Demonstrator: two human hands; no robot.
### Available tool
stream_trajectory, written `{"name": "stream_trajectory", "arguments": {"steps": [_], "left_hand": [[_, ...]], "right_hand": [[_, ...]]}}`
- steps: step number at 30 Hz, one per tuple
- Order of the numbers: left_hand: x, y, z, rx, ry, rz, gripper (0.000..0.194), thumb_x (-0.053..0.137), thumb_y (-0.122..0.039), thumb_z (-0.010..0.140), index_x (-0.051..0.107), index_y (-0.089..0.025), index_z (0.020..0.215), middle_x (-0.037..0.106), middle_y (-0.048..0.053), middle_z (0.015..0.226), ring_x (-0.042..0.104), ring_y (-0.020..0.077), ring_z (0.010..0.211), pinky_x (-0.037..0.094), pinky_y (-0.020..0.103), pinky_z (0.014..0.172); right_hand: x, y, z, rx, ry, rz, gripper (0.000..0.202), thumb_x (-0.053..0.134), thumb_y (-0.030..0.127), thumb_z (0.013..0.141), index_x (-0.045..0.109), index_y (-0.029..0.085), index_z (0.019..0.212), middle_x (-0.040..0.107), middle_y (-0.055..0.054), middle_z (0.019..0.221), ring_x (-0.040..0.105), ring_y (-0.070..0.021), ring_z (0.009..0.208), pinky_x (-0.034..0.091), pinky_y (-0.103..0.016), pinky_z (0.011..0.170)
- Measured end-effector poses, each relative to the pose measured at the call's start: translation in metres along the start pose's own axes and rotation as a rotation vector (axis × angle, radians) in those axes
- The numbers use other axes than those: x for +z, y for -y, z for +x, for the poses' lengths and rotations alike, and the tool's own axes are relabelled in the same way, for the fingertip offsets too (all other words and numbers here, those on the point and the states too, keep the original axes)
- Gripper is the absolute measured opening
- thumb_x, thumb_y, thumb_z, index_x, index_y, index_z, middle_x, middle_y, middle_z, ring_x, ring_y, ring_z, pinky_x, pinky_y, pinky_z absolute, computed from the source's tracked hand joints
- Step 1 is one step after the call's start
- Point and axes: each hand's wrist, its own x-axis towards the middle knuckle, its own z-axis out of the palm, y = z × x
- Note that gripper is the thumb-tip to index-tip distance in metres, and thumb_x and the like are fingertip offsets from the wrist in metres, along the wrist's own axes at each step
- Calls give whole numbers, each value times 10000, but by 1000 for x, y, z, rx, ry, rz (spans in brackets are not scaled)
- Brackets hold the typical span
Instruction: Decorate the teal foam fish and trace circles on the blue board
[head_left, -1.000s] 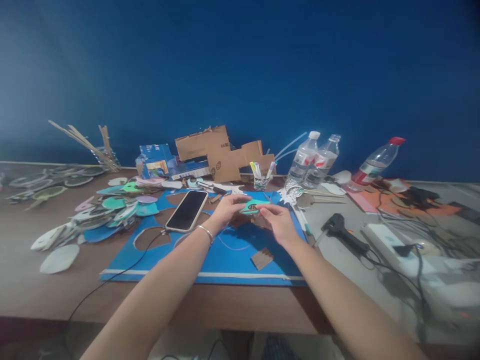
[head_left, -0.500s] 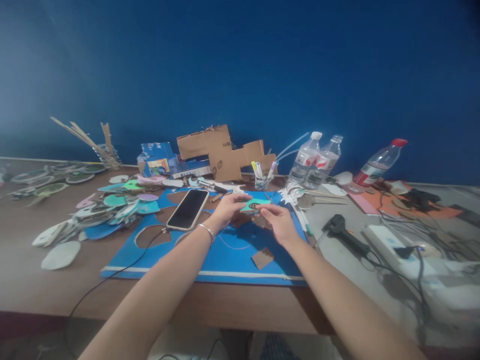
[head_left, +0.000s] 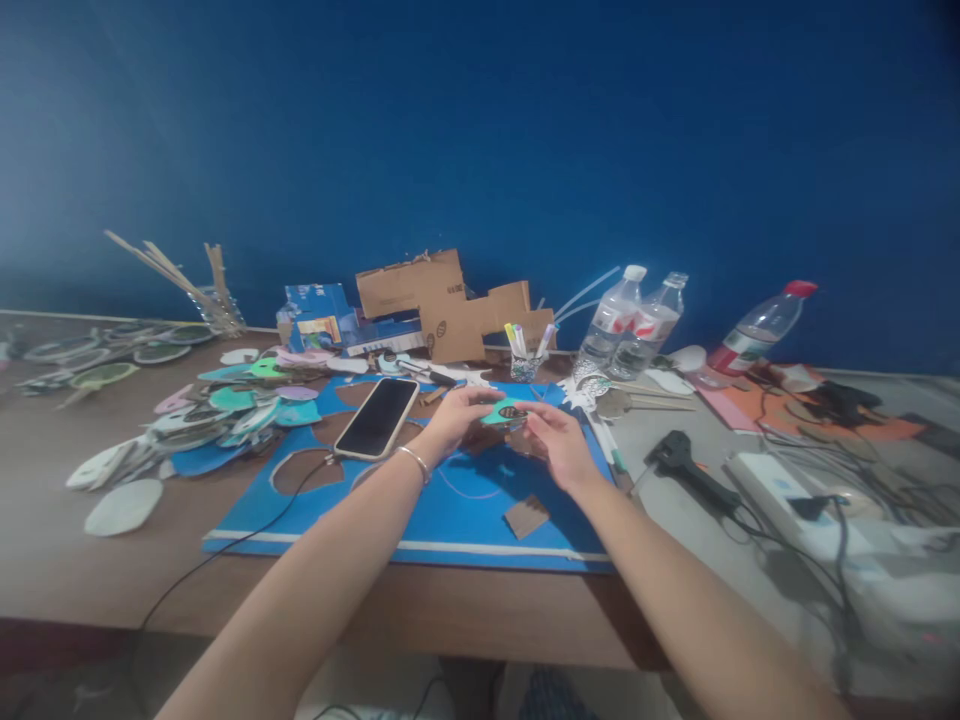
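Between my two hands, above the blue sheet (head_left: pixel 300 525), is a small teal cut-out piece (head_left: pixel 493 411) with a dark oval mark on it. My left hand (head_left: pixel 459 418) pinches its left end, a bracelet on the wrist. The thumb and fingers of my right hand (head_left: pixel 559 440) grip its right end near the dark oval. Partly hidden under the right fingers lies brown cardboard. A small cardboard square (head_left: pixel 526 517) rests on the sheet closer to me. Left of my hands, a phone (head_left: pixel 377 418) lies face up across holes cut in the sheet.
Cut-out shapes (head_left: pixel 232 400) are piled on the left. Behind stand cardboard pieces (head_left: pixel 442 315), a cup of markers (head_left: pixel 526 368), clear bottles (head_left: pixel 613 318) and a tilted red-capped bottle (head_left: pixel 765 325). A glue gun (head_left: pixel 694 475) and a power strip (head_left: pixel 784 510) with cables lie on the right.
The teal piece has been turned slightly, so its dark oval shows more plainly. My right fingers have shifted a little at its right end; the left hand stays nearly still.
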Motion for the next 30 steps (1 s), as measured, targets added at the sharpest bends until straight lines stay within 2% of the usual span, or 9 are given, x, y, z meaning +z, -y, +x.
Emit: {"name": "stream_trajectory", "arguments": {"steps": [5,7,9,12,15,20,27,30], "left_hand": [[0,2,1,5,0,-36,346,701,-215,609,657,-120,938,668,87,896,632,172,729,497,309,701],[-1,2,1,-9,-5,-18,350,695,-214,609,660,-123,945,671,89,894,631,173,718,499,308,688],[-1,1,1,2,-13,18,349,694,-212,606,668,-123,942,672,88,895,629,173,724,497,301,688],[0,0,1,38,-23,69,337,697,-207,598,682,-123,924,675,83,894,625,179,752,493,296,708],[1,0,0,56,-35,115,326,691,-217,609,688,-133,924,676,81,905,622,184,759,491,300,710],[0,2,1,82,-12,204,335,674,-242,633,683,-143,953,658,93,995,616,192,798,482,306,726],[-3,4,2,148,27,284,307,642,-235,665,683,-138,953,631,105,1070,580,219,949,442,314,825],[-4,3,1,136,43,296,321,636,-251,676,675,-135,973,633,107,1054,594,201,868,449,306,770]], "right_hand": [[0,2,-1,-94,-74,-23,272,549,401,790,614,210,974,428,36,579,363,-79,480,219,-198,406],[-1,4,-3,-213,-143,-128,214,537,350,797,600,215,950,424,33,615,389,-90,521,295,-208,448],[-3,8,-5,-366,-174,-303,191,561,277,767,588,220,947,476,13,719,445,-112,616,386,-242,558],[-4,13,-7,-559,-114,-585,224,574,204,721,587,221,945,525,-38,922,501,-178,844,426,-329,761],[-3,14,-8,-666,-40,-715,188,560,185,732,599,220,912,529,-58,956,495,-215,967,408,-379,865],[1,14,-9,-706,-3,-810,148,574,199,741,613,233,880,538,-59,932,513,-219,936,430,-396,853],[2,14,-9,-714,9,-849,120,591,202,748,623,229,860,542,-58,916,518,-213,927,432,-389,851],[2,13,-8,-729,11,-848,113,606,191,735,626,221,843,541,-59,911,518,-208,920,436,-378,841]]}}
